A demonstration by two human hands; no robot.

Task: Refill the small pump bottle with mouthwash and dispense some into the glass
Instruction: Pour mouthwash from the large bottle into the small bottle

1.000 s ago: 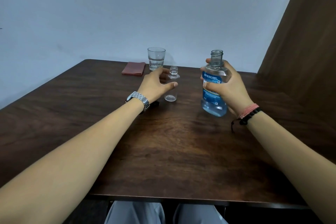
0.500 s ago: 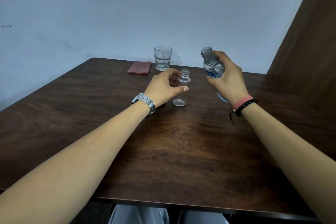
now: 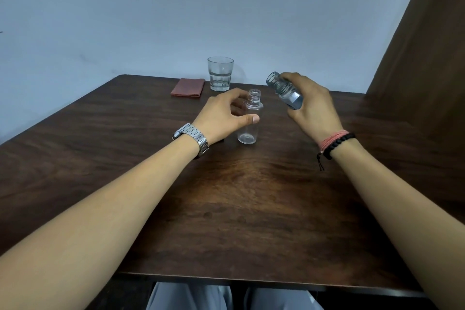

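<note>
Two hands on job. My right hand (image 3: 310, 106) grips mouthwash bottle (image 3: 285, 92), uncapped, tilted, mouth just right of and above small bottle (image 3: 249, 121). Advice: bring mouth over narrow neck before tipping further, pour thin stream. Left hand (image 3: 225, 117) curled round small bottle, thumb on front, steadying it upright on table (image 3: 226, 209). Glass (image 3: 220, 73) behind, near table's far edge.

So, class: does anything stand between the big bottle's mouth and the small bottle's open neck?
Nothing visible does. The mouthwash bottle tilts toward the small bottle, whose neck is uncapped; the left hand grips its side only.
</note>
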